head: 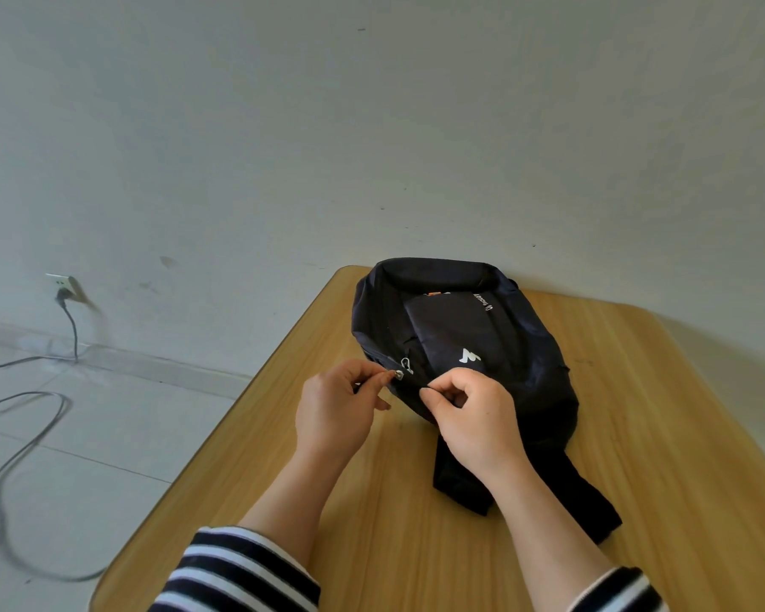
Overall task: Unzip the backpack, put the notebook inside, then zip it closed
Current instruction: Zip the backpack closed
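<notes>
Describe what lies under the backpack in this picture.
The backpack rests on the wooden table, its dark straps trailing toward the person. Anything beneath its body is hidden.

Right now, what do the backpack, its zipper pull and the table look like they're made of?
Backpack: probably thin synthetic fabric, matte black; it slumps and creases softly.
Zipper pull, pinched by the left hand: apparently metal, since it glints silver.
Table: wood or wood-look laminate, smooth with a light streaked grain; the picture cannot settle which.

Bare table (636,435) right of backpack (455,337)
</notes>
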Demonstrator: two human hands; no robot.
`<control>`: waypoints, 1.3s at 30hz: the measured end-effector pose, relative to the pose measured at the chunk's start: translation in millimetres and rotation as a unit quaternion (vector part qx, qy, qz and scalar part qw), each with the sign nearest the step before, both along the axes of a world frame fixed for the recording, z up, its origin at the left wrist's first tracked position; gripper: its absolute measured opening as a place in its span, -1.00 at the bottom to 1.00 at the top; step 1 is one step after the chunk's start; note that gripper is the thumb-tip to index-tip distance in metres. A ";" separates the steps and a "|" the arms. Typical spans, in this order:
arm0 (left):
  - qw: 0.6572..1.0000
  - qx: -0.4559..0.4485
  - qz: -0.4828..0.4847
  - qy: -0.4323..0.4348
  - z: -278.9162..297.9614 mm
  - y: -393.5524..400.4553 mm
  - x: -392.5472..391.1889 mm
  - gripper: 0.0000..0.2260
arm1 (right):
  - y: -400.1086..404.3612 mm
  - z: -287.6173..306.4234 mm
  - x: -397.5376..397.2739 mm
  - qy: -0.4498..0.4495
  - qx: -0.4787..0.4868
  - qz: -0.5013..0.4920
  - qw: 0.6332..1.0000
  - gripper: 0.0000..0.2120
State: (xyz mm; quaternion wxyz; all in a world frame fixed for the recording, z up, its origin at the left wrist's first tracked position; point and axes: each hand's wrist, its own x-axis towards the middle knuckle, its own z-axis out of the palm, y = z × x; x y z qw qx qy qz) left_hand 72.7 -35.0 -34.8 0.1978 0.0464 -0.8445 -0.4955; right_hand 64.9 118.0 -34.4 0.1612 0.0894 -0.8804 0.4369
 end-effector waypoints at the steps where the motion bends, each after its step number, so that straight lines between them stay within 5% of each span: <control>1: 1.000 0.004 0.009 0.000 -0.5 -0.5 -1.1 -0.96 | 0.5 -0.1 0.0 -0.005 -0.013 -0.004 1.000 -0.90; 12: 1.000 -0.001 0.010 0.008 -6.3 4.5 -4.0 -0.93 | -15.9 7.9 -8.4 -0.032 0.077 0.020 0.996 -0.83; 23: 0.996 -0.033 0.080 -0.008 -15.4 -0.5 -24.3 -0.90 | -11.6 2.9 -16.8 -0.101 -0.056 0.002 0.993 -0.93; 30: 0.994 -0.079 0.076 -0.014 -19.9 -0.1 -28.5 -0.89 | -15.5 0.8 -21.8 -0.105 0.057 0.021 0.993 -0.90; 39: 0.989 -0.095 0.111 -0.009 -17.8 -1.0 -37.7 -0.87 | -9.6 -2.8 -23.6 -0.147 -0.125 0.028 0.981 -0.92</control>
